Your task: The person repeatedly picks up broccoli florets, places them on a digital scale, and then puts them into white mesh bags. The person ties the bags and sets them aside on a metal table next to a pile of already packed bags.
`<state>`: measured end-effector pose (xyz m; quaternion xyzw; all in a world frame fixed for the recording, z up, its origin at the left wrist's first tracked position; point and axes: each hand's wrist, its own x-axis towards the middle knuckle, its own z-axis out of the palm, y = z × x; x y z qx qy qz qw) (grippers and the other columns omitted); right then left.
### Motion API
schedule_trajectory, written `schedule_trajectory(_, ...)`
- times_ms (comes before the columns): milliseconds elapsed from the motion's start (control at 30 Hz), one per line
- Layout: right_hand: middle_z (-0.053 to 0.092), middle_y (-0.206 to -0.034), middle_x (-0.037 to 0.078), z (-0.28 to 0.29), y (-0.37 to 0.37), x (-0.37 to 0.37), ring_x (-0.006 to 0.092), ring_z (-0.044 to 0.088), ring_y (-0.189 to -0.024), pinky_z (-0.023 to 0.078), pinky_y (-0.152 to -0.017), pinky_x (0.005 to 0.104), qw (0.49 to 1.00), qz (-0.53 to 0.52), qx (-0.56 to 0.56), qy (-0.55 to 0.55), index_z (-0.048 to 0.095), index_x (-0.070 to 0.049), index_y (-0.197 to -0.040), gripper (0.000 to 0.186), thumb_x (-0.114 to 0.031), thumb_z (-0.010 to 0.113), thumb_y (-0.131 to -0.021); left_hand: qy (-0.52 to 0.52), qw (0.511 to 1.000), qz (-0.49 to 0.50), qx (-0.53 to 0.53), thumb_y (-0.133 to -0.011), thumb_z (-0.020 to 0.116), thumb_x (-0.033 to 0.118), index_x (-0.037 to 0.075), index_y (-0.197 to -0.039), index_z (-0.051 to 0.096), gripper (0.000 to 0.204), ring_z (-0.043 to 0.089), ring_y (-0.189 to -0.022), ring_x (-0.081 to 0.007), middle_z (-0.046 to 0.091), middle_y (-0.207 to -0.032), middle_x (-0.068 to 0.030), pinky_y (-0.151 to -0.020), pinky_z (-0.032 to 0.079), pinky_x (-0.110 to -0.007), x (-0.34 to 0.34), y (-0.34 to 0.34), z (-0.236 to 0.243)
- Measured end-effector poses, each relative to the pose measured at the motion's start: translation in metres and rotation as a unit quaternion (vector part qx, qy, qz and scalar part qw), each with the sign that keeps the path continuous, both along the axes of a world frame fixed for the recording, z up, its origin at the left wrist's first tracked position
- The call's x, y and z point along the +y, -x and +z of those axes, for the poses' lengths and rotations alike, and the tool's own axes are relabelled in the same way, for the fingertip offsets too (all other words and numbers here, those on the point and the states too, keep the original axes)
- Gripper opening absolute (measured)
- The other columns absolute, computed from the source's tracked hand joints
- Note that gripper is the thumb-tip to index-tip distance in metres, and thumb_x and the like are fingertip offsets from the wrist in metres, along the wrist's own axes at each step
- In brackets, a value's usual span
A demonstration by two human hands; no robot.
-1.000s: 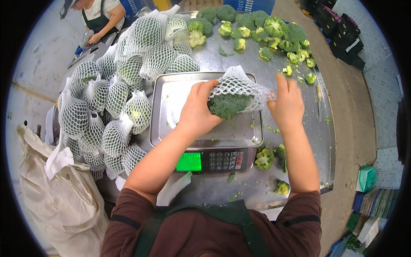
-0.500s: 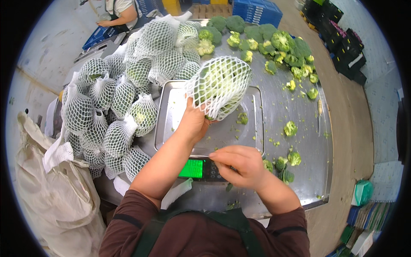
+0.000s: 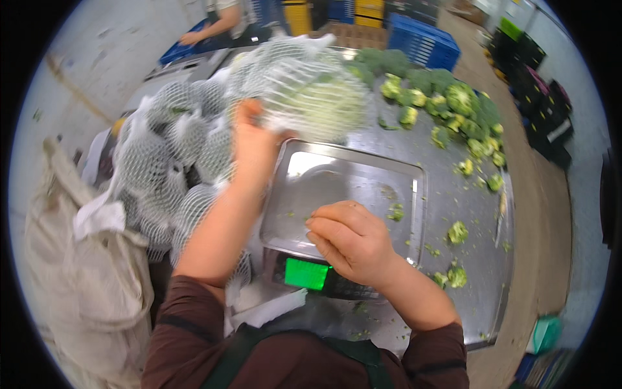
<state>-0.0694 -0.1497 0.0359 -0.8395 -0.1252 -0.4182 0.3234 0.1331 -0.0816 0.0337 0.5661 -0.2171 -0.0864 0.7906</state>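
Note:
My left hand (image 3: 253, 133) grips a broccoli head in a white foam net (image 3: 314, 100), blurred by motion, over the far left of the scale and against the pile. The net's mesh is stretched round pale green florets. My right hand (image 3: 353, 240) is above the near part of the scale's steel tray (image 3: 324, 194), fingers pressed together in a pinch; whatever is in them, if anything, is hidden. Only green crumbs and a small floret (image 3: 396, 211) lie on the tray. Below it, the scale's green display (image 3: 306, 273) is lit.
Netted broccoli heads (image 3: 146, 159) are piled at left, beside a beige cloth sack (image 3: 97, 285). Bare broccoli and loose florets (image 3: 463, 100) lie at the table's far right, near a knife (image 3: 501, 217). Behind stands a blue crate (image 3: 424, 42); another person (image 3: 223, 23) works at far left.
My left hand has carried the netted broccoli from over the tray toward the far left, to the pile. My right hand stays pinched and has come over the tray's near part.

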Motion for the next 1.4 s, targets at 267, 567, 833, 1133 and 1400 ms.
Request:
schedule_trajectory(267, 0.065, -0.084, 0.010, -0.033, 0.061, -0.126, 0.0251, 0.063, -0.075, 0.050, -0.066, 0.0314, 0.962, -0.219, 0.123, -0.102, 0.066, -0.005, -0.086, 0.009, -0.007, 0.067, -0.078, -0.317, 0.701, 0.376, -0.517, -0.077, 0.066, 0.012, 0.005, -0.090, 0.048, 0.023, 0.048, -0.081, -0.0254, 0.050, -0.087, -0.0090, -0.074, 0.041, -0.036, 0.021, -0.196, 0.042)
schedule_trajectory(567, 0.066, -0.097, 0.013, -0.114, 0.067, -0.331, 0.0269, 0.063, -0.089, 0.049, -0.080, 0.0355, 0.859, -0.454, 0.216, -0.097, 0.066, -0.005, -0.101, 0.026, -0.023, 0.066, -0.082, -0.610, 0.659, 0.224, -0.379, -0.078, 0.052, 0.005, 0.009, -0.107, 0.052, 0.029, 0.037, -0.127, -0.0381, 0.036, -0.139, -0.0204, -0.101, 0.036, -0.042, 0.001, -0.321, -0.044)
schedule_trajectory(833, 0.040, -0.139, 0.017, -0.065, -0.074, -0.510, 0.0382, 0.034, -0.131, 0.033, -0.105, 0.0487, 0.752, -0.593, 0.224, 0.181, 0.035, -0.025, -0.142, 0.091, -0.059, 0.071, -0.065, -0.581, 0.678, 0.174, -0.416, -0.077, 0.046, 0.004, 0.009, -0.130, 0.047, 0.053, 0.029, -0.136, -0.0338, 0.030, -0.146, -0.0197, -0.109, 0.027, -0.039, 0.035, -0.290, -0.041)
schedule_trajectory(1133, 0.049, -0.119, 0.017, -0.125, -0.054, -0.477, 0.0335, 0.051, -0.106, 0.045, -0.090, 0.0414, 0.795, -0.468, 0.329, 0.201, 0.048, -0.021, -0.130, 0.078, -0.038, 0.078, -0.060, -0.427, 0.796, 0.233, -0.362, -0.085, 0.048, 0.011, 0.011, -0.138, 0.040, 0.053, 0.038, -0.132, -0.0279, 0.039, -0.143, -0.0093, -0.106, 0.032, -0.042, 0.027, -0.223, -0.048)
schedule_trajectory(1400, 0.062, -0.097, 0.007, -0.097, 0.067, -0.356, 0.0204, 0.059, -0.089, 0.047, -0.078, 0.0323, 0.841, -0.160, 0.506, -0.108, 0.062, -0.009, -0.115, 0.054, -0.022, 0.079, -0.065, -0.338, 0.853, 0.193, -0.348, -0.089, 0.050, 0.008, 0.005, -0.137, 0.038, 0.050, 0.041, -0.129, -0.0254, 0.042, -0.140, -0.0102, -0.104, 0.034, -0.037, 0.029, -0.104, -0.059)
